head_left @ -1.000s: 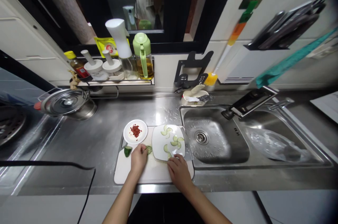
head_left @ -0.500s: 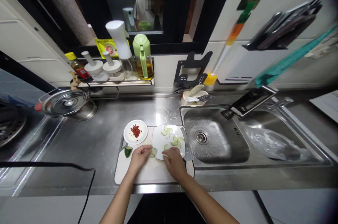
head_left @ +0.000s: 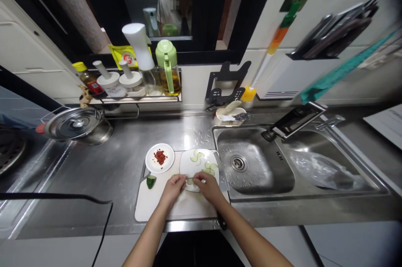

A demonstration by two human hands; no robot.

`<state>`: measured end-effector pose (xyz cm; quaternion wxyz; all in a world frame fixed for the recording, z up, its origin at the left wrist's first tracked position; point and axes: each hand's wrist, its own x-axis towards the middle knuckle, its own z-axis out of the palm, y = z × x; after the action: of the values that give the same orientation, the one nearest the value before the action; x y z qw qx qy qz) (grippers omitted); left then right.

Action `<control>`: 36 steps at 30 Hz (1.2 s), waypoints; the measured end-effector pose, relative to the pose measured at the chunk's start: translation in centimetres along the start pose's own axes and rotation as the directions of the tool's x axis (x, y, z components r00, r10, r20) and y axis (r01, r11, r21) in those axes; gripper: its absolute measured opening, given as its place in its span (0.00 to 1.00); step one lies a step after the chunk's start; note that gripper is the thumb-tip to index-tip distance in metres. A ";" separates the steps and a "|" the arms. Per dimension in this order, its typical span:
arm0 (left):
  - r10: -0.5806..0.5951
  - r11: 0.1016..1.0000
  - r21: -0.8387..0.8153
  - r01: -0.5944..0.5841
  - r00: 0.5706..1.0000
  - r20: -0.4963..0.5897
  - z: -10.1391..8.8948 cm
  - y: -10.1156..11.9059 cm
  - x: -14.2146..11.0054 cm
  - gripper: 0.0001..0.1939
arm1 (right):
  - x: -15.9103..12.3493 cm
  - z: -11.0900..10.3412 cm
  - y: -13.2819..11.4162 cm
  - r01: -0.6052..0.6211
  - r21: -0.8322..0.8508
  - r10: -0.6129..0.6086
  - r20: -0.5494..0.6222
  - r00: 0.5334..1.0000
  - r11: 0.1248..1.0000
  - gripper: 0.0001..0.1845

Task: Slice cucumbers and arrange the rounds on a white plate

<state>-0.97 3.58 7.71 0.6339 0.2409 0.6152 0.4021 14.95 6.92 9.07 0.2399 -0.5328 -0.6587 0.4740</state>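
Note:
My left hand (head_left: 173, 188) and my right hand (head_left: 207, 185) meet over the near edge of a white square plate (head_left: 186, 159). Between their pinched fingertips is a thin cucumber slice (head_left: 190, 181), which both hands hold. Curved cucumber slices (head_left: 197, 156) lie in small groups on the plate. My right hand covers part of the plate's near right side. Beneath the plate is a pale cutting board (head_left: 150, 207). A dark green cucumber end (head_left: 151, 182) rests on the board, left of my left hand.
A round white dish (head_left: 150, 165) of chopped red bits (head_left: 160, 156) stands at the board's far left corner. The steel sink (head_left: 257, 174) lies to the right, and a lidded pot (head_left: 94, 130) at the back left. Behind, a rack (head_left: 141, 98) holds bottles and jars.
My left hand has moved right, bringing the cucumber slice from the plate's left edge to over its near edge. My right hand's fingertips now meet it there.

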 end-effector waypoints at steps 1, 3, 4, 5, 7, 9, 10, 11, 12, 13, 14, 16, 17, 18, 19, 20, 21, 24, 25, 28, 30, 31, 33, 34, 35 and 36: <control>-0.053 0.998 -0.029 0.053 0.999 0.002 0.1 0.0 -0.1 0.22 | 0.0 -0.2 0.0 0.002 0.014 -0.002 0.001 1.000 1.000 0.10; -0.185 0.978 -0.098 0.186 0.983 0.016 0.5 0.0 -0.3 0.22 | 0.0 -0.6 0.0 0.008 0.054 -0.009 0.006 1.000 0.999 0.09; -0.251 0.958 -0.137 0.253 0.967 0.030 0.7 0.1 -0.4 0.22 | 0.0 -0.8 0.0 0.012 0.074 -0.012 0.010 1.000 0.997 0.09; -0.304 0.935 -0.176 0.309 0.951 0.052 0.9 0.2 -0.5 0.21 | 0.0 -0.9 0.0 0.014 0.090 -0.015 0.016 1.000 0.996 0.08; -0.359 0.893 -0.247 0.375 0.927 0.107 1.3 0.3 -0.6 0.20 | -0.1 -1.2 0.0 0.012 0.092 -0.015 0.033 0.999 0.996 0.08; -0.367 0.866 -0.302 0.398 0.917 0.157 1.5 0.3 -0.6 0.18 | -0.1 -1.5 0.0 0.009 0.073 -0.013 0.052 0.999 0.997 0.07; -0.360 0.858 -0.324 0.399 0.916 0.175 1.6 0.4 -0.5 0.16 | -0.1 -1.7 0.0 0.009 0.066 -0.013 0.061 0.998 0.998 0.07; -0.353 0.851 -0.345 0.397 0.917 0.186 1.6 0.4 -0.4 0.15 | -0.1 -1.8 0.0 0.006 0.066 -0.011 0.067 0.998 0.998 0.07; -0.346 0.845 -0.362 0.394 0.918 0.193 1.6 0.4 -0.2 0.14 | -0.2 -2.0 0.0 0.000 0.072 -0.005 0.073 0.997 0.997 0.07; -0.343 0.840 -0.376 0.391 0.920 0.192 1.5 0.5 -0.1 0.14 | -0.2 -2.1 0.0 -0.012 0.080 0.005 0.082 0.997 0.997 0.07; -0.342 0.837 -0.386 0.388 0.921 0.185 1.5 0.5 0.0 0.15 | -0.1 -2.2 0.0 -0.028 0.087 0.020 0.094 0.995 0.996 0.07; -0.347 0.838 -0.391 0.381 0.925 0.157 1.5 0.7 0.2 0.17 | 0.0 -2.5 0.2 -0.060 0.090 0.049 0.123 0.991 0.994 0.07; -0.350 0.841 -0.388 0.378 0.926 0.144 1.5 0.8 0.2 0.18 | 0.1 -2.6 0.2 -0.071 0.086 0.059 0.137 0.989 0.994 0.07; -0.351 0.843 -0.384 0.376 0.926 0.135 1.5 0.9 0.3 0.20 | 0.1 -2.7 0.4 -0.077 0.080 0.065 0.151 0.986 0.994 0.07; -0.350 0.847 -0.379 0.373 0.928 0.131 1.5 1.0 0.3 0.21 | 0.3 -2.7 0.5 -0.081 0.073 0.068 0.162 0.984 0.994 0.08; -0.345 0.851 -0.374 0.367 0.930 0.128 1.6 1.0 0.3 0.22 | 0.4 -2.8 0.6 -0.083 0.066 0.071 0.171 0.983 0.994 0.08; -0.339 0.858 -0.367 0.360 0.933 0.124 1.6 1.1 0.4 0.23 | 0.5 -2.9 0.6 -0.086 0.058 0.074 0.180 0.981 0.995 0.08; -0.307 0.889 -0.330 0.319 0.947 0.090 1.8 1.2 0.5 0.26 | 0.8 -3.1 0.9 -0.093 0.015 0.088 0.202 0.975 0.996 0.08; -0.289 0.904 -0.309 0.297 0.955 0.073 1.9 1.2 0.6 0.26 | 0.9 -3.2 0.9 -0.094 -0.005 0.093 0.208 0.974 0.996 0.08; -0.180 0.963 -0.202 0.180 0.983 0.018 2.2 1.0 0.8 0.26 | 1.4 -3.4 1.2 -0.098 -0.086 0.115 0.224 0.968 0.991 0.09; -0.075 0.992 -0.103 0.073 0.997 -0.013 2.3 0.7 0.9 0.24 | 1.8 -3.5 1.5 -0.100 -0.155 0.135 0.235 0.963 0.983 0.08; -0.025 0.999 -0.044 0.023 0.999 -0.028 2.3 0.4 0.9 0.22 | 2.0 -3.5 1.6 -0.100 -0.195 0.146 0.239 0.960 0.976 0.08; 0.062 0.995 0.087 -0.057 0.996 -0.057 2.4 0.0 0.9 0.19 | 2.4 -3.7 1.6 -0.097 -0.281 0.168 0.240 0.956 0.955 0.08; 0.100 0.984 0.158 -0.088 0.992 -0.071 2.5 -0.2 0.9 0.17 | 2.6 -3.8 1.6 -0.095 -0.328 0.179 0.238 0.955 0.940 0.08; 0.137 0.967 0.229 -0.116 0.987 -0.080 2.5 -0.4 0.9 0.15 | 2.8 -3.8 1.4 -0.091 -0.374 0.189 0.234 0.954 0.923 0.08; 0.175 0.945 0.296 -0.143 0.981 -0.084 2.6 -0.6 0.8 0.14 | 3.0 -3.9 1.3 -0.084 -0.420 0.196 0.231 0.953 0.904 0.07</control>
<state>1.59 4.38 7.06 0.5231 0.3573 0.6793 0.3705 17.81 11.14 9.10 -0.0019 -0.5482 -0.7284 0.4111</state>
